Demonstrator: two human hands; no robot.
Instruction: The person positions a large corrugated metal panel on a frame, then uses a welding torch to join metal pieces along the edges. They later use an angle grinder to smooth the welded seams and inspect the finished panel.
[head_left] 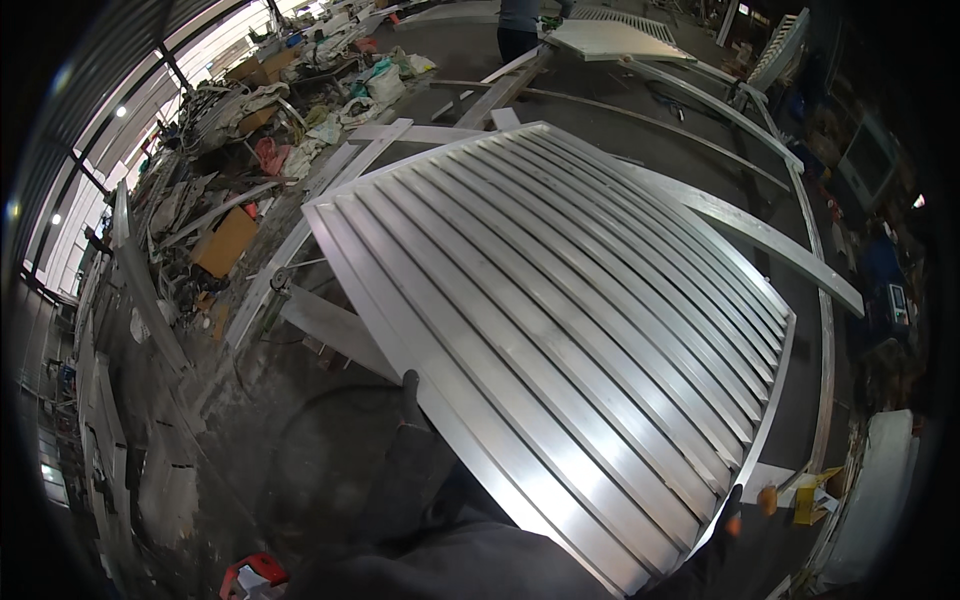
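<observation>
On a workshop floor [300, 450] of dark concrete, a large slatted aluminium panel [560, 330] lies tilted across the middle of the view, its parallel slats running from the near edge up toward the far end. The left hand [410, 395], in a dark glove, grips the panel's left frame rail near its lower end, fingers closed over the edge. The right hand [733, 505], also in a dark glove, is closed on the panel's lower right corner, beside the curved right rail. The panel's far end rests over long aluminium beams [740, 230] that cross beneath it. A yellow object [810, 495] sits just right of the right hand. A red tool [252, 575] lies on the floor at the lower left. A cardboard box [225, 242] and heaped scrap and rags [300, 110] line the left side. Another person [520, 25] stands at the far end, beside a second pale panel [610, 40].
</observation>
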